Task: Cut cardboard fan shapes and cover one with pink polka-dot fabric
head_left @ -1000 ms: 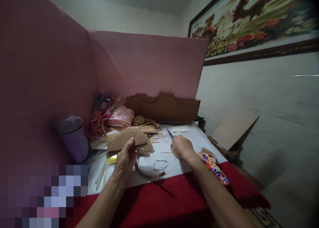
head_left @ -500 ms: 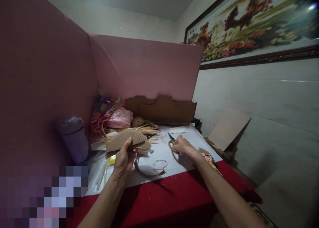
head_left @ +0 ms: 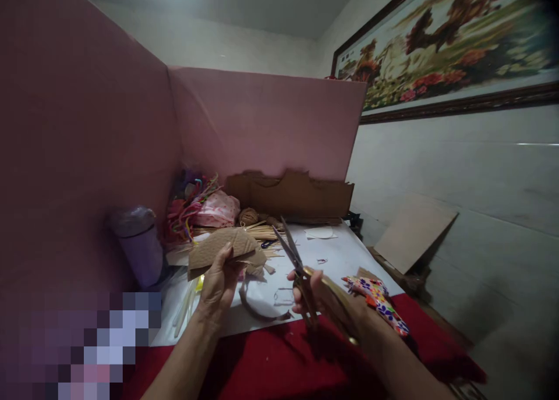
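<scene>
My left hand [head_left: 220, 280] pinches a piece of brown cardboard [head_left: 213, 250] with a curved upper edge, the thumb lying on its near face. Scissors [head_left: 297, 260] with gold-coloured handles are in my right hand [head_left: 325, 295], their blades parted and pointing up and away from me. The blades stand apart from the cardboard, to its right. Below and between my hands, a curved dark strip [head_left: 262, 312] lies on the white sheet [head_left: 314, 243], beside a small pale wire-like outline [head_left: 283, 296]. A flower-patterned colourful item [head_left: 379, 301] rests right of my right hand.
Thin wooden sticks [head_left: 262, 232], a ball of brown twine [head_left: 248, 216] and a heap of colourful strands [head_left: 183, 213] lie at the back left. A purple lidded container [head_left: 137, 248] stands left. Torn cardboard [head_left: 288, 196] leans on the pink partition [head_left: 271, 126]. Red cloth [head_left: 244, 365] covers the front edge.
My right hand has lifted the scissors off the tabletop and brought them nearer to me, blades now spread and turned upward. My left hand still holds the cardboard. The view has shifted slightly.
</scene>
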Available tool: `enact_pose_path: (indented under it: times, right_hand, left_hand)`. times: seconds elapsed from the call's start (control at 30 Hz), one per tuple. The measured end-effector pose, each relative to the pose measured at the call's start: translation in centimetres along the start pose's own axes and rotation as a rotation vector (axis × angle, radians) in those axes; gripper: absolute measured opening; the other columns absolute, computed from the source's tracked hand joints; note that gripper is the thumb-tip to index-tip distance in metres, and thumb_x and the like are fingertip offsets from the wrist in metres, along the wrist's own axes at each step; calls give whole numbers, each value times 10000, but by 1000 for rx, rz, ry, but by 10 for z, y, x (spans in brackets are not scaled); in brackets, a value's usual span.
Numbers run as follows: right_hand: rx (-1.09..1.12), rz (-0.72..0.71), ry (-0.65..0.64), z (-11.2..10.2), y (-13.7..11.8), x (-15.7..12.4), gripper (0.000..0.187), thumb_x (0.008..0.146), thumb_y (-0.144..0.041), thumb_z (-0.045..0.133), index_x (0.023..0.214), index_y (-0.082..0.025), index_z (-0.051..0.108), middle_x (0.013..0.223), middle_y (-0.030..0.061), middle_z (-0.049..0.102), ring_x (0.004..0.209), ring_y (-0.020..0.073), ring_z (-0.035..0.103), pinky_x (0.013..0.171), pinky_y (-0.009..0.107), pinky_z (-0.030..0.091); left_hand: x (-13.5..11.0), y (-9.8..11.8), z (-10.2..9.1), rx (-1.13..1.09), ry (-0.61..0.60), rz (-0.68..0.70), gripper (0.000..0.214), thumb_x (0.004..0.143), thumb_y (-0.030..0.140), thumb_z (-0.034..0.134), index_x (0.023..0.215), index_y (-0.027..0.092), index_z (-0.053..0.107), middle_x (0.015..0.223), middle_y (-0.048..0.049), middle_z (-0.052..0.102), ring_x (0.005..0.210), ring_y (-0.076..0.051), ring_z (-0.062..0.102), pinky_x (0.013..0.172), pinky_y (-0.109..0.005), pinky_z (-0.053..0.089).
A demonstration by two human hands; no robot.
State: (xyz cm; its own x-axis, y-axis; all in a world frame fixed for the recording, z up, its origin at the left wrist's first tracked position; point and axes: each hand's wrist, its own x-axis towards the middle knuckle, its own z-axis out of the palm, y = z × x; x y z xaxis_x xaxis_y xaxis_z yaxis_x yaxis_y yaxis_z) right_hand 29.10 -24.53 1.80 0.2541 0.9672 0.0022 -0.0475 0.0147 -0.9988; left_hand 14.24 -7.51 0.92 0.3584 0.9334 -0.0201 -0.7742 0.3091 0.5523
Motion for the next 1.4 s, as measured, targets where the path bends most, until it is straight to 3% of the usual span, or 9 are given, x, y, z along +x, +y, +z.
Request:
enact_pose_path:
  times: [0.1,0.27,0.43,0.7,1.0,1.17,1.3,1.4]
  right_hand:
    - [-53,44,-82,11,7,-1,732,615,-804,516,997,-180,501,738,17,563,508,87,485,439,201,427]
    - [-221,-55,-139,23,19,3,700,632,-812,483,882,-157,500,622,-31,475,451,55,381,395,170,363]
    - [-197,-81,-148,27,30,12,745,636,-832,439,951,-158,478,715,6,530,475,65,417,401,178,359]
    - [-309,-206,-161,30,33,17,669,703,-792,419,922,-164,485,699,2,500,505,77,400,441,191,330]
    - [-309,-229,-69,39,25,11,591,721,-755,456,710,-165,463,589,-43,358,523,77,296,448,203,239]
    - [-305,-262,-16,44,27,13,577,716,-716,516,720,-139,518,596,-30,401,555,88,308,482,217,259]
    - [-388,-203,82,47,25,11,514,701,-640,608,667,-131,542,556,-33,408,533,87,341,481,214,277]
    - [-395,-178,70,46,24,11,499,709,-635,603,711,-140,543,531,-44,409,505,85,362,482,209,309]
  left_hand:
    - [0,4,2,-17,14,-11,98,731,60,620,760,149,651,672,16,711,539,-125,650,453,-209,518]
    - [-2,6,4,-39,17,14,114,763,51,592,780,148,650,685,12,718,545,-117,656,467,-200,531]
    - [-4,5,3,-34,29,20,92,780,74,592,777,143,653,717,16,719,593,-130,670,467,-216,545]
    - [-7,8,8,-74,67,61,115,781,57,583,779,142,660,714,16,724,615,-123,676,508,-209,554]
    - [-12,8,13,-63,122,67,132,772,38,576,738,134,660,676,28,716,584,-123,667,453,-219,550]
    - [-11,8,13,-64,109,62,140,775,38,568,741,135,663,677,28,715,567,-116,660,443,-210,543]
    - [-11,8,13,-44,123,55,140,771,36,570,748,136,666,681,26,713,557,-113,653,428,-204,534]
    - [-11,8,13,-29,149,49,134,763,36,579,731,138,659,662,33,705,545,-114,647,430,-212,534]
